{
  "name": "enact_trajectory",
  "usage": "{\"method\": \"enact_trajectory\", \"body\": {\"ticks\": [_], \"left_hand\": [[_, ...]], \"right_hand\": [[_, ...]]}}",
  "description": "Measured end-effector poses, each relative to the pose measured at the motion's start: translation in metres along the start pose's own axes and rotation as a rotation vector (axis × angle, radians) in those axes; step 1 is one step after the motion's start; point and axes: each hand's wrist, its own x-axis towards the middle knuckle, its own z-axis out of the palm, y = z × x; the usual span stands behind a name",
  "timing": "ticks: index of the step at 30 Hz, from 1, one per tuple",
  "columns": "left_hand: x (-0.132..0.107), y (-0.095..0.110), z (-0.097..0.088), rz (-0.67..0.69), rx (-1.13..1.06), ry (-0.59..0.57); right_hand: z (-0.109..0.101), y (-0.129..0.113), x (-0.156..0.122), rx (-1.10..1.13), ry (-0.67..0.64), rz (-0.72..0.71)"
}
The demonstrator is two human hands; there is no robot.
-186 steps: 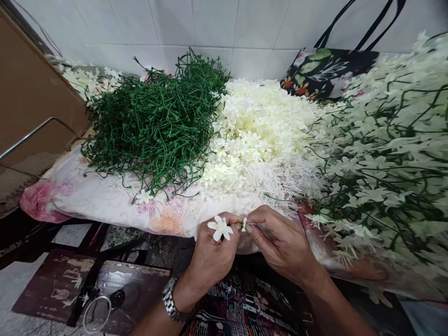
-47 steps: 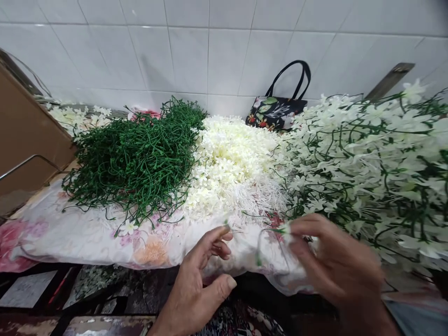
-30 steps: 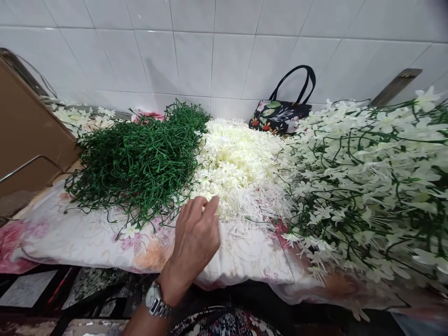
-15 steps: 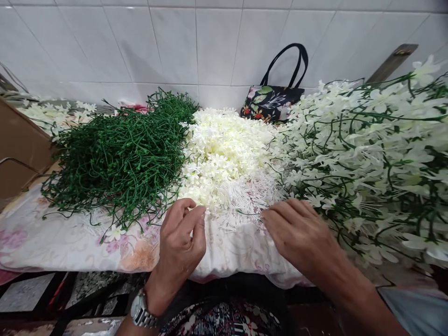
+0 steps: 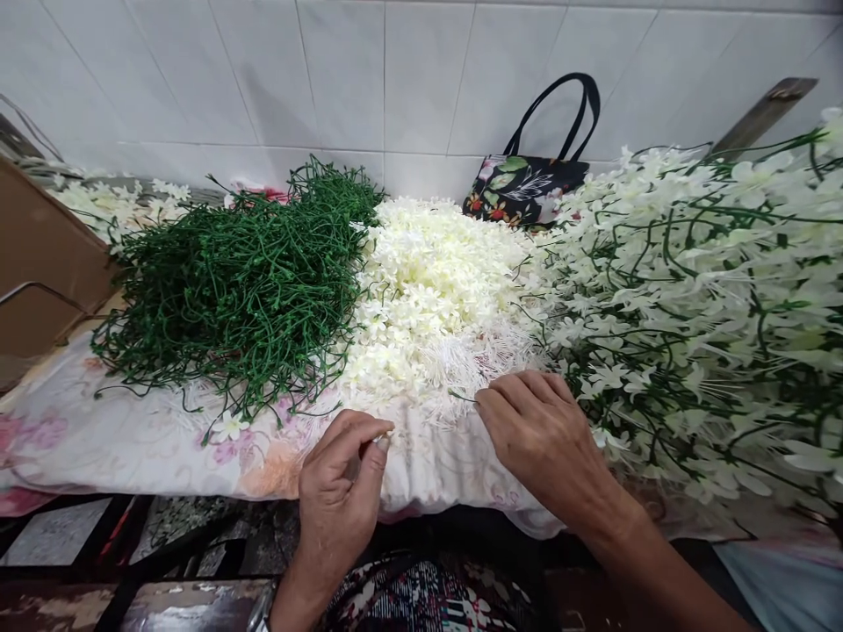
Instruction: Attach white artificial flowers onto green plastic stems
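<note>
My left hand [image 5: 339, 496] hovers at the front edge of the floral cloth [image 5: 132, 434], thumb and forefinger pinched together on something too small to make out. My right hand [image 5: 540, 434] rests on the cloth by the fringe of white stamens [image 5: 461, 364], fingers curled together at the end of a thin green stem [image 5: 459, 397]. Behind the hands lies a heap of loose cream flower heads [image 5: 435, 281]. A tangle of bare green stems [image 5: 243, 281] sits to the left of it.
A big mound of finished white flower sprays [image 5: 711, 281] fills the right side. A dark floral handbag [image 5: 527, 189] leans on the tiled wall at the back. A brown cardboard box [image 5: 39, 263] stands at the left. More white flowers [image 5: 125, 202] lie at the back left.
Six seconds ago both hands held a white flower together. The right hand then swung out to the sprays and returned to the stamens; the left reached into the flower heap and drew back pinched.
</note>
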Motion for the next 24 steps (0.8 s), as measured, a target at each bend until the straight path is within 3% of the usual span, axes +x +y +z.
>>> {"method": "enact_trajectory", "body": {"ticks": [4, 14, 24], "left_hand": [[-0.004, -0.002, 0.001, -0.060, -0.024, -0.015], [-0.007, -0.001, -0.002, 0.008, -0.004, 0.014], [-0.011, -0.003, -0.007, -0.105, -0.077, 0.063]], "right_hand": [[-0.005, -0.015, -0.002, 0.128, 0.079, -0.031], [-0.001, -0.043, -0.028, 0.406, 0.268, 0.035], [0.008, -0.056, -0.010, 0.428, 0.168, 0.142]]}}
